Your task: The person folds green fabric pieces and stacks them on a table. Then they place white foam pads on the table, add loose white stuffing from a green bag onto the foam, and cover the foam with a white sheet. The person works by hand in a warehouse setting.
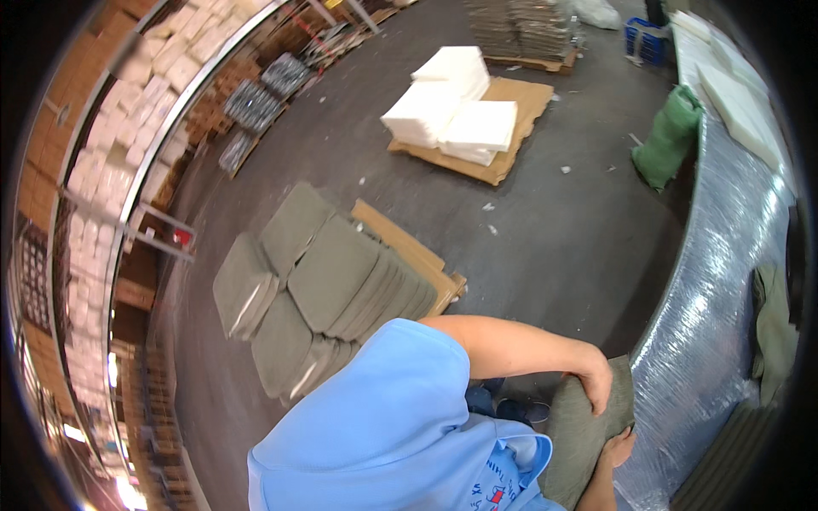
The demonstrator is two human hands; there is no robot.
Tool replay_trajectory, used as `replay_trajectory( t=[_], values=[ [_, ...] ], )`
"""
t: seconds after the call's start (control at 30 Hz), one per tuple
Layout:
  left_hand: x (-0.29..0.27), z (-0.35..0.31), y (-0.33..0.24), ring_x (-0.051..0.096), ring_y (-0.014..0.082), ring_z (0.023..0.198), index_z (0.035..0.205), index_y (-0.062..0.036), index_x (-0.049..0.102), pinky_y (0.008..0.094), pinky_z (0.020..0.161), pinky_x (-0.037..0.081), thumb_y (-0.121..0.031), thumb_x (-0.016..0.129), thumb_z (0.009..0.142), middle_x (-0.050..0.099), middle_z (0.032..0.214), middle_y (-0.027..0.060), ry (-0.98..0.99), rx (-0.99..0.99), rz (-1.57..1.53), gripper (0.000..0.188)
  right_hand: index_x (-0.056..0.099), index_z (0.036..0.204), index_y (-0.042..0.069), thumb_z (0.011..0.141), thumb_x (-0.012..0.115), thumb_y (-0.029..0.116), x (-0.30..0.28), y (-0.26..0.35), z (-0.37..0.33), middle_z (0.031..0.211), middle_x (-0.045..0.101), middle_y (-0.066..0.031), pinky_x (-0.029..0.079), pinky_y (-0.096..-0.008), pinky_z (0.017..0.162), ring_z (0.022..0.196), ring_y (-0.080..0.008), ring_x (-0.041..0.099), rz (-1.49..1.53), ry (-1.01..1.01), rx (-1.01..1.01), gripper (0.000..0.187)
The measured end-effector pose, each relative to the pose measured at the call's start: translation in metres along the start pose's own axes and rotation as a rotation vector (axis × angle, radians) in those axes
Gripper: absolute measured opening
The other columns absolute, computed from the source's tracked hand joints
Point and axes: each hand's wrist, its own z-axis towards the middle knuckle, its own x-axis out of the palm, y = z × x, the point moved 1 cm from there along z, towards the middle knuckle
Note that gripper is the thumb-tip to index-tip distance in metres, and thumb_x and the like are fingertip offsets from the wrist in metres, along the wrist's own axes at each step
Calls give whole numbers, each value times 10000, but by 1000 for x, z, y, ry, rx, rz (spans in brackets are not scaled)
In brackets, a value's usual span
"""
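Observation:
A grey-green cushion (562,456) leans upright between my body and the table's edge. My left hand (595,381) bends over its upper part, fingers curled down against the fabric. Lower down, my right hand (619,446) grips the cushion's right side beside the table, its fingers partly hidden. Plastic film covers the table (682,358). More grey-green fabric (774,319) lies at its right side, and a ribbed grey-green stack (728,456) is nearest me.
Several grey-green cushions (332,272) stand in stacks on cardboard to my left. White foam blocks (452,106) sit on cardboard (520,102) farther off. A green sack (669,140) leans by the table, with a blue crate (645,43) beyond. Loaded shelving (128,187) lines the left.

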Motion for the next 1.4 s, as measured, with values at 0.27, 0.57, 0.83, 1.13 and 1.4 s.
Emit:
replay_trajectory(
  t=[0.27, 0.57, 0.83, 1.13, 1.4],
  values=[
    [-5, 32, 19, 517, 320, 1389, 1553, -154, 460, 442, 1146, 411, -593, 669, 863, 517, 1535, 155, -119, -115, 20, 844, 563, 991, 68, 1070, 444, 412, 15, -12, 22, 869, 682, -255, 469, -582, 704, 843, -496, 646, 48, -87, 56, 373],
    [-5, 101, -1, 468, 388, 1409, 1560, -173, 442, 488, 1109, 418, -536, 718, 873, 479, 1545, 168, -338, -208, 316, 824, 546, 907, 49, 1043, 520, 354, -1, -6, 12, 828, 670, -240, 470, -571, 701, 815, -487, 640, 103, -142, 28, 335],
    [35, 191, -44, 480, 336, 1282, 1284, -127, 655, 494, 1071, 393, -316, 710, 906, 577, 1306, 139, -439, 334, 671, 426, 575, 925, 21, 962, 649, 257, -39, -31, -20, 867, 654, -225, 464, -512, 705, 820, -460, 625, 374, -75, -199, 250],
    [48, 222, -35, 712, 392, 895, 1091, -47, 593, 509, 793, 531, -133, 567, 927, 734, 930, 187, -403, 342, 450, 186, 531, 880, 29, 957, 649, 243, -20, -58, -35, 813, 630, -222, 447, -544, 685, 793, -465, 618, 197, -110, -94, 256],
    [34, 253, -28, 702, 424, 839, 1125, -29, 536, 542, 730, 523, -179, 515, 970, 725, 883, 202, -383, 336, 458, 216, 540, 909, 47, 973, 621, 271, -13, -65, 1, 813, 638, -212, 451, -552, 686, 802, -453, 631, 100, -48, -85, 247]
  ],
)
